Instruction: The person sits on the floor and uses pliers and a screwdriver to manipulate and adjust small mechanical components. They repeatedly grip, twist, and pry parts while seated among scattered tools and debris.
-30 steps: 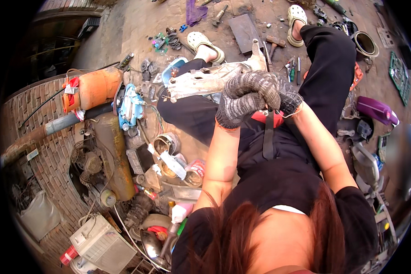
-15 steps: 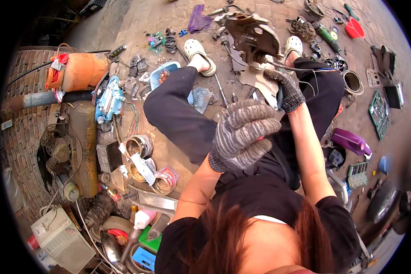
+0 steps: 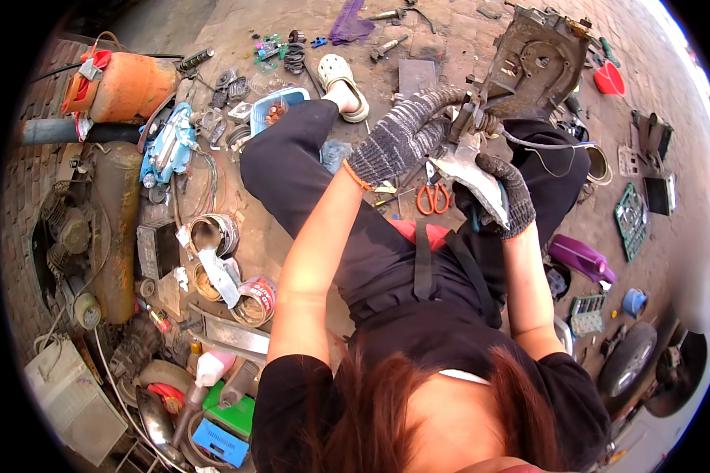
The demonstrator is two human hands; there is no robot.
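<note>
A grimy metal casing (image 3: pixel 538 67), its hollow side showing, is tilted up above my right knee. From it a narrow neck and a pale silvery arm (image 3: pixel 472 177) run down between my hands. My left hand (image 3: pixel 406 132), in a grey striped knit glove, has its fingers wrapped round the neck just below the casing. Lower down, my right hand (image 3: pixel 510 195), gloved alike, is closed round the pale arm. A thin grey cable (image 3: pixel 544 144) trails from the neck toward the right. Orange-handled scissors (image 3: pixel 433 199) lie between my legs, beside the arm.
Tools and loose parts cover the brick floor. On the left are an orange gas cylinder (image 3: pixel 138 87), a blue tub (image 3: pixel 280 102) and open cans (image 3: pixel 254 299). To the right lie a purple bottle (image 3: pixel 580 256), a green socket tray (image 3: pixel 631 221) and a red bowl (image 3: pixel 609 80).
My left hand has reached forward from near my chest and taken hold of the neck. The casing has swung right and turned its hollow side into view, uncovering the scissors.
</note>
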